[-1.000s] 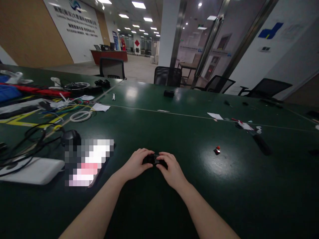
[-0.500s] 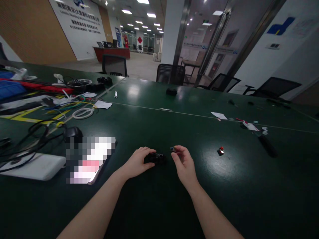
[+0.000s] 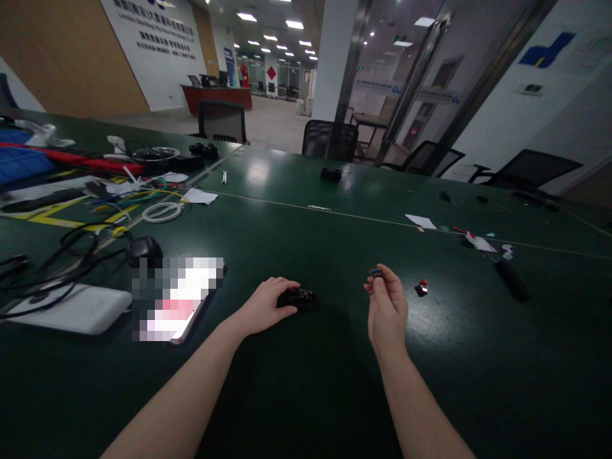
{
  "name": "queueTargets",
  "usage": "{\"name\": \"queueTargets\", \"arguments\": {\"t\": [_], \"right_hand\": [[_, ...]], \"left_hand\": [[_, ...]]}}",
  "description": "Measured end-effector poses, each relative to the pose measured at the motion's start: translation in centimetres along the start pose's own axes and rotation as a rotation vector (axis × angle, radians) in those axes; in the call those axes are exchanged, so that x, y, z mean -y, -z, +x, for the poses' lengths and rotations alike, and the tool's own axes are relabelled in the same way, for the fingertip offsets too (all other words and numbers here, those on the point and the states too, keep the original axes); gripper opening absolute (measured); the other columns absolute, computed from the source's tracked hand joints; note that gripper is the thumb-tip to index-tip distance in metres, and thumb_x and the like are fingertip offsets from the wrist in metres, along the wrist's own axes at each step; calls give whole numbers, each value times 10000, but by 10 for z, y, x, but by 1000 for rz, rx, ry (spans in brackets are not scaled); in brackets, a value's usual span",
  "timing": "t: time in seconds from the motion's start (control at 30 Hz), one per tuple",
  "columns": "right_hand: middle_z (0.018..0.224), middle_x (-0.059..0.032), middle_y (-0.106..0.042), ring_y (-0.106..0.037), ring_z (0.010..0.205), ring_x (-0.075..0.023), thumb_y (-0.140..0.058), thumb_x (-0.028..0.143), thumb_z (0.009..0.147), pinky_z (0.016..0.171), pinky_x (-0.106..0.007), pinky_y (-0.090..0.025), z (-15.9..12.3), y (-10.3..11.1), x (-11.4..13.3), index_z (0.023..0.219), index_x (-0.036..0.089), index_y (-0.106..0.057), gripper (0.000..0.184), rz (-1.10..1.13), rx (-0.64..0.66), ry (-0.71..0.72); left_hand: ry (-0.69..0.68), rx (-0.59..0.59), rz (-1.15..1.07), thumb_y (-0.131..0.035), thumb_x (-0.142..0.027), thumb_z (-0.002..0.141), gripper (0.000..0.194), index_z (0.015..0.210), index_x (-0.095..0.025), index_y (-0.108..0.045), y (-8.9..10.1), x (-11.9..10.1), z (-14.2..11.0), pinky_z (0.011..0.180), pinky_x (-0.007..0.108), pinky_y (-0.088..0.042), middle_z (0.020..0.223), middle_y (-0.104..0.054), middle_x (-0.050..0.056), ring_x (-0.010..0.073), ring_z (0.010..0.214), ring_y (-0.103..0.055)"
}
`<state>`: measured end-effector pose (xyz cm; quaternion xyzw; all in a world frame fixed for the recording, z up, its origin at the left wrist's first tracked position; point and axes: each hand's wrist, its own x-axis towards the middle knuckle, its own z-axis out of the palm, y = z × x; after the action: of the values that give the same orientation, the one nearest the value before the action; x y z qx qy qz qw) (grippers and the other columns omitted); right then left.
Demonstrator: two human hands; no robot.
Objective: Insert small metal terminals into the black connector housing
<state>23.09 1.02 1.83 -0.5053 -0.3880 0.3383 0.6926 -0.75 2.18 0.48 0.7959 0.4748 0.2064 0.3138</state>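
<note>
Near the middle of the green table (image 3: 306,376), my left hand (image 3: 266,307) is closed on the left end of a small black device (image 3: 302,297). Its right end shows a shiny, detailed surface; the rest is under my fingers. Off to the right, my right hand (image 3: 388,309) is raised and pinches a tiny dark piece with a blue part (image 3: 375,273) between thumb and fingers. What kind of piece it is I cannot make out. Just beyond that hand lies a small red and black item (image 3: 421,289) with a bright glint.
On the left lie a phone (image 3: 191,299) with a blurred screen, a white box-like device (image 3: 95,310), black cables (image 3: 71,252) and a coil of white cable (image 3: 162,212). A small wrench (image 3: 224,177) and a black block (image 3: 331,174) are farther back. Papers (image 3: 421,221) and a dark strip (image 3: 510,279) lie right.
My right hand has left the black device and moved right and up, carrying the tiny blue-and-dark piece. My left hand has stayed on the device.
</note>
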Motion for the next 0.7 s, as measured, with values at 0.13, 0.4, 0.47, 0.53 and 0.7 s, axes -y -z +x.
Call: {"name": "queueTargets", "arguments": {"t": [0.13,0.4,0.47,0.53,0.7], "right_hand": [[966,-10,-563,-538,816,-128,-578,333,752,730,-294,-430,6,6,9,1022,250,-575,282,56,-64,29],[907,11,-572,-532,745,-98,-609,315,715,692,-264,-420,12,10,16,965,247,-600,259,139,-132,55],[912,5,-577,-537,757,-103,-627,324,711,697,-267,-426,9,8,14,974,243,-601,276,114,-121,37],[926,-6,-587,-549,787,-117,-631,345,719,720,-285,-437,5,5,10,997,238,-597,299,43,-83,27],[996,-42,-613,-572,907,-174,-620,379,740,780,-346,-465,-7,-1,1,1042,230,-579,339,-95,87,47]], "left_hand": [[-4,-7,-1,-614,-285,783,423,1187,-292,-489,1,-1,-1,880,367,-416,1137,-564,10,218,1042,-504],[-7,-4,10,-617,-281,788,408,1178,-282,-497,4,-4,-1,874,365,-415,1123,-573,12,218,1027,-508],[-11,-12,18,-622,-265,783,404,1167,-280,-501,3,-5,-1,877,374,-410,1118,-577,12,219,1017,-510],[-11,-14,18,-618,-261,785,399,1165,-283,-499,3,-5,-1,875,377,-410,1119,-576,11,219,1013,-510],[-8,-8,21,-612,-272,791,393,1166,-292,-498,3,-7,-1,856,367,-413,1129,-575,6,219,1009,-511]]}}
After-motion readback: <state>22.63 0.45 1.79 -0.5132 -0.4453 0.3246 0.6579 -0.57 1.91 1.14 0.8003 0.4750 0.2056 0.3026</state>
